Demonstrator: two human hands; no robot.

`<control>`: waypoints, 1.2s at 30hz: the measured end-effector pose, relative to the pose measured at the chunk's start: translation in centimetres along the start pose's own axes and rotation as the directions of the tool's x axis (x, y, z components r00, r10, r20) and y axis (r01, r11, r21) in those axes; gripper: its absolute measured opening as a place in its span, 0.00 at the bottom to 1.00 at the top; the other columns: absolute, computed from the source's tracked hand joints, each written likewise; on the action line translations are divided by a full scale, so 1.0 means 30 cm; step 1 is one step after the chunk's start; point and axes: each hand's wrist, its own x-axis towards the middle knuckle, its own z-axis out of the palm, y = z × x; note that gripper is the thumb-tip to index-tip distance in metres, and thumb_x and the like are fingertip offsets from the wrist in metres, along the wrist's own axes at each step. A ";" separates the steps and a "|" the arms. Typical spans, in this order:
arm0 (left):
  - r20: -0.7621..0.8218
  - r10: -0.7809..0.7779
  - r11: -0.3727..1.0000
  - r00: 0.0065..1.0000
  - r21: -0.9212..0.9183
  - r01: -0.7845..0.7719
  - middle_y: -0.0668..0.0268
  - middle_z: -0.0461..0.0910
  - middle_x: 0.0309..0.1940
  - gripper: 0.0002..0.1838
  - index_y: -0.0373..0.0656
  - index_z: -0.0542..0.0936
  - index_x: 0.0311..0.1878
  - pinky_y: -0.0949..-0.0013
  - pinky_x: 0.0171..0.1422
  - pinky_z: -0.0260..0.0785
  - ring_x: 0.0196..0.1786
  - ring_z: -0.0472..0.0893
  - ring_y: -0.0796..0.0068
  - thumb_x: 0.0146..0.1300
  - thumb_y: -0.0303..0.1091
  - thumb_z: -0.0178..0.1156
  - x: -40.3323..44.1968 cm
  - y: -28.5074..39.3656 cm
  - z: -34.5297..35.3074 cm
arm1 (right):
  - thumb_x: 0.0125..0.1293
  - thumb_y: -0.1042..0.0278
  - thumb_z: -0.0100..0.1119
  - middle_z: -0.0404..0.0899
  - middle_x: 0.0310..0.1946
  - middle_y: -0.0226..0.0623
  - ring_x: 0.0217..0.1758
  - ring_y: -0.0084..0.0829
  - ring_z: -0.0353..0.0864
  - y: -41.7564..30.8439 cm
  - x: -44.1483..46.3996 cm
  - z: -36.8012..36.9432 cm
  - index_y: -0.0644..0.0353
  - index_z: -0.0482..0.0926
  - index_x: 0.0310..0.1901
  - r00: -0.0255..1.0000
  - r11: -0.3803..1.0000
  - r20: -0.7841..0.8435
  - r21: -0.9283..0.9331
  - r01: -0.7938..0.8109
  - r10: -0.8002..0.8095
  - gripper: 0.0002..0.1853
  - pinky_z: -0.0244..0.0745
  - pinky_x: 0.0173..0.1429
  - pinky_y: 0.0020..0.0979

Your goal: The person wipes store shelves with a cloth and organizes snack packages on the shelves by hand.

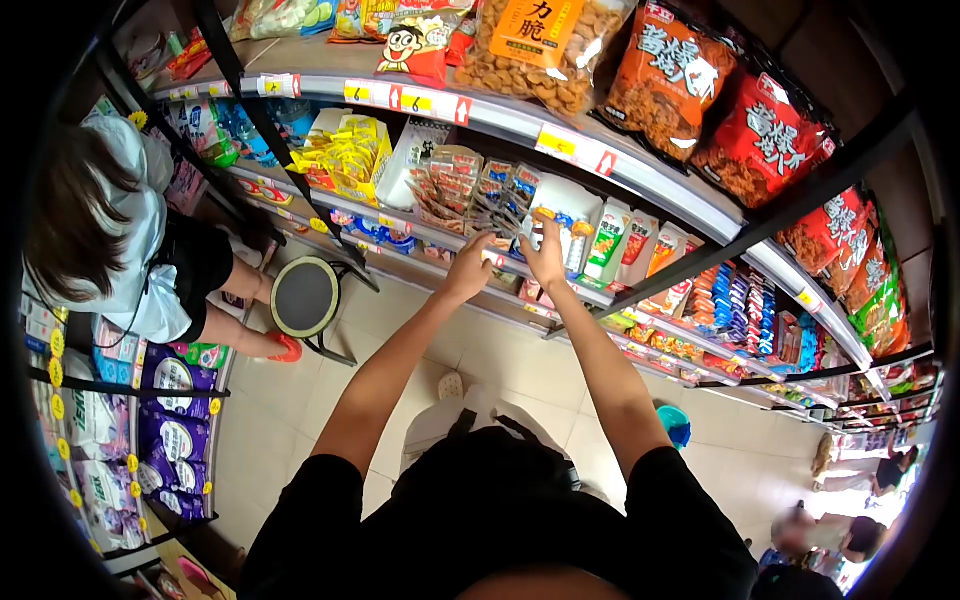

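Observation:
Both my hands reach to the middle shelf in the head view. My left hand [470, 268] is at the shelf's front edge with its fingers curled at small dark snack packets [492, 212]. Close to its right, my right hand [545, 252] has its fingers bent beside the same packets and a white box [568, 205]. Whether either hand grips a packet is too small to tell. Left of them are brown packets [447, 185] and a yellow box of yellow packets [350, 160]. Green and red tube-shaped packs [607, 240] stand to the right.
Large snack bags [668, 85] lie on the upper shelf above my hands. Black bars cross the view. A person [120, 230] stands at the left by a round stool [306, 297]. A teal bin [675, 425] is on the floor at right; more people are at the far right.

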 end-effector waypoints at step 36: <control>-0.082 0.123 0.989 0.989 -0.069 -0.129 0.66 0.80 0.26 0.06 0.41 0.80 0.28 0.70 0.37 0.70 0.32 0.79 0.73 0.58 0.25 0.54 0.263 0.394 -0.492 | 0.58 0.81 0.49 0.71 0.48 0.46 0.43 0.41 0.78 -0.232 0.039 -0.030 0.62 0.73 0.46 0.996 0.995 -0.085 -0.089 -0.043 0.036 0.13 0.73 0.47 0.37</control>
